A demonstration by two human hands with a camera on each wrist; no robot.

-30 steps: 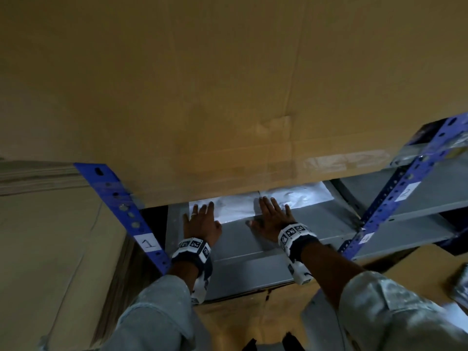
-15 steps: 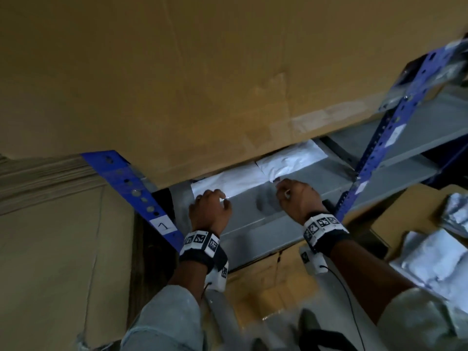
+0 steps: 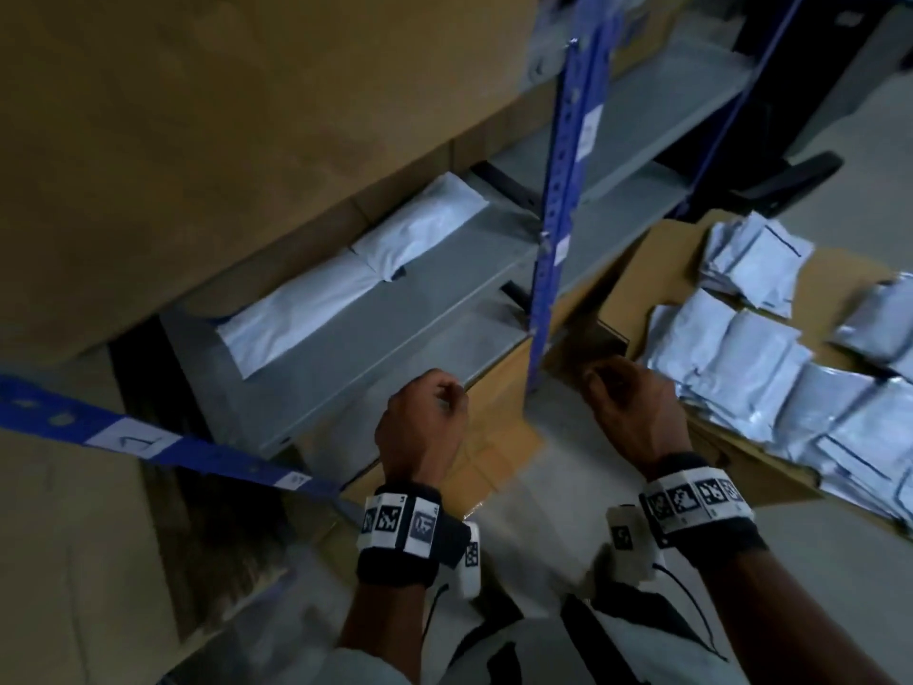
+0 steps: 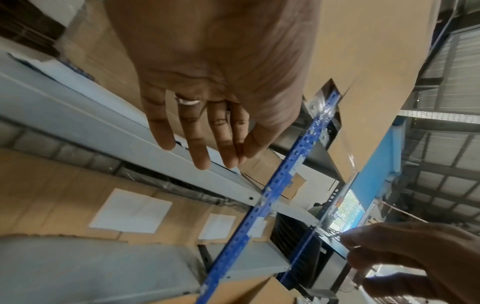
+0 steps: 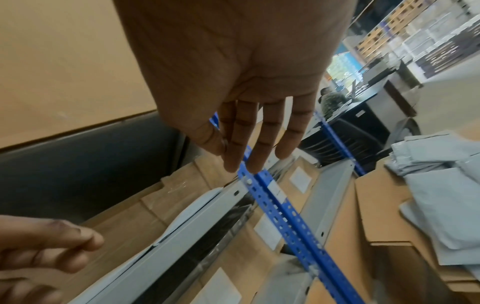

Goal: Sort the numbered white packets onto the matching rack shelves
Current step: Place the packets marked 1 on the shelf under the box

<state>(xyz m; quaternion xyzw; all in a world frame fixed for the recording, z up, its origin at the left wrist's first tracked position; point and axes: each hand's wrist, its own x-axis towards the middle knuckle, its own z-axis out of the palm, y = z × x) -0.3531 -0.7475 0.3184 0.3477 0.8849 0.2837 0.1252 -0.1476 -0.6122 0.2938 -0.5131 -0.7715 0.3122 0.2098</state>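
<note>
Two white packets lie side by side on the grey rack shelf [image 3: 395, 348], the nearer packet [image 3: 301, 318] on the left and the farther packet [image 3: 420, 224] beyond it. Both sit under a large cardboard box [image 3: 222, 116]. My left hand [image 3: 435, 402] hovers in front of the shelf edge, fingers relaxed and empty [image 4: 197, 148]. My right hand [image 3: 612, 388] hangs beside the blue upright [image 3: 558, 190], also empty, its fingers loose [image 5: 254, 152]. A heap of white packets [image 3: 790, 388] lies on flattened cardboard to the right.
A second blue upright [image 3: 133, 440] with a white number label crosses the lower left. More grey shelves [image 3: 642, 116] continue to the right of the post. Cardboard boxes [image 4: 78, 195] sit under the shelf. A dark chair base [image 3: 785, 180] stands behind the packet heap.
Both hands have pulled back off the two packets and out from the shelf. The packets stay on the shelf. The head view has swung right, bringing the packet heap into sight.
</note>
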